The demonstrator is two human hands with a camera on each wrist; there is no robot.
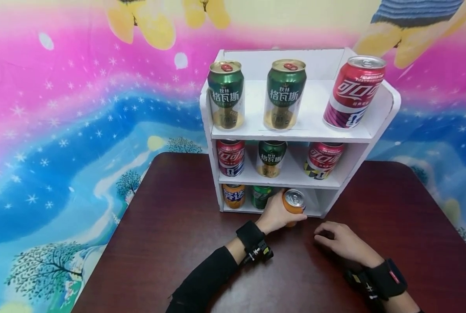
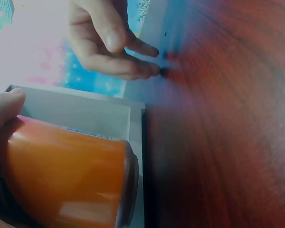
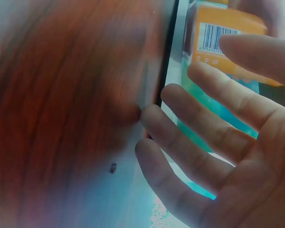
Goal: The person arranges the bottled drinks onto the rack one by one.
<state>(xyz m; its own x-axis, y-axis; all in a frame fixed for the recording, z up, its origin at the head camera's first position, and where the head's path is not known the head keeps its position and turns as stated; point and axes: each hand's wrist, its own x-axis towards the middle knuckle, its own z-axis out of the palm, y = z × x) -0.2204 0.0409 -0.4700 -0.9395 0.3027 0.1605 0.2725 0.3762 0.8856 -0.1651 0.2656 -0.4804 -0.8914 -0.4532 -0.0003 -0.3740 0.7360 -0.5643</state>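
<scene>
My left hand [image 1: 277,213] grips an orange soda can [image 1: 294,201] at the front of the white shelf's bottom tier, right of a green can [image 1: 261,196]. In the left wrist view the orange can [image 2: 71,175] lies across the picture because of the camera's angle, with a thumb on its side. My right hand [image 1: 344,242] rests by the table top to the right of the can, fingers loosely bent and holding nothing. The right wrist view shows this hand [image 3: 218,137] with its fingers spread apart, and the can's barcode side [image 3: 216,40] behind them.
The white three-tier shelf [image 1: 284,134] stands on a dark red-brown table [image 1: 170,243]. Its top tier bears two green-and-gold cans [image 1: 285,93] and a red can [image 1: 354,91]. More cans stand on the middle tier, and another orange can [image 1: 234,195] at bottom left. A patterned cloth [image 1: 80,130] hangs behind.
</scene>
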